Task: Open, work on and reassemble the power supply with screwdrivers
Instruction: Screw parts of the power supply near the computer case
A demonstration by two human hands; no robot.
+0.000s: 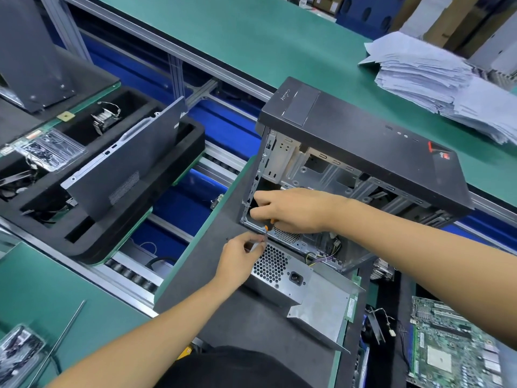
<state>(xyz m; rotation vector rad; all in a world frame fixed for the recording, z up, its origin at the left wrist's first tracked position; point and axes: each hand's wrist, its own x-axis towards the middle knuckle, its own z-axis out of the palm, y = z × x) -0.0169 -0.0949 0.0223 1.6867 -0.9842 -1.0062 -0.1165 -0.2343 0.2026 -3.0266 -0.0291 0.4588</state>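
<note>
- Both forearms are bare, reaching forward and in toward each other.
- Right hand (pixel 291 210) sits higher up, knuckles up, fingers curled round a dark handle with a bit of orange on it.
- Left hand (pixel 240 254) is just below it, fingertips pinching something small; can't tell what it is.

I see a silver supply (pixel 282 273) with a honeycomb grille, a black case (pixel 361 141) with a red corner mark, an orange-and-black screwdriver (pixel 265 229), a green desk (pixel 251 32), a green board (pixel 450 340), and pale blue-grey paper (pixel 436 77).
</note>
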